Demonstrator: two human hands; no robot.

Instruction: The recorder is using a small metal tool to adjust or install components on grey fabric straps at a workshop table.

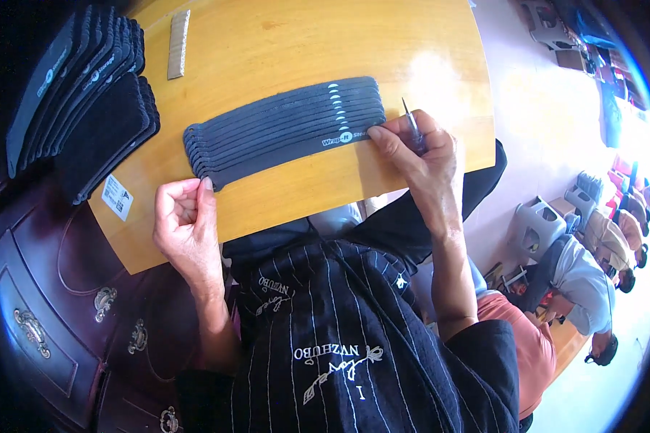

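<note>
A fanned row of several dark grey fabric straps [282, 124] lies overlapping on the yellow wooden table [289, 209], white marks near its right end. My left hand [188, 224] is closed, thumb and finger pinching the near left corner of the nearest strap. At the right end, my right hand [430, 148] holds its thumb and finger on the same strap's edge. A slim tool with a thin pointed tip [414, 128] sticks up from that hand's curled fingers; its exact kind is not clear.
Stacks of similar dark straps [79, 94] fill the table's left end. A corrugated cardboard strip [178, 45] lies at the far edge, and a white label [117, 198] sits near the left corner. Dark wooden drawers [43, 317] stand at left. Other people [581, 270] and plastic stools [540, 227] are at right.
</note>
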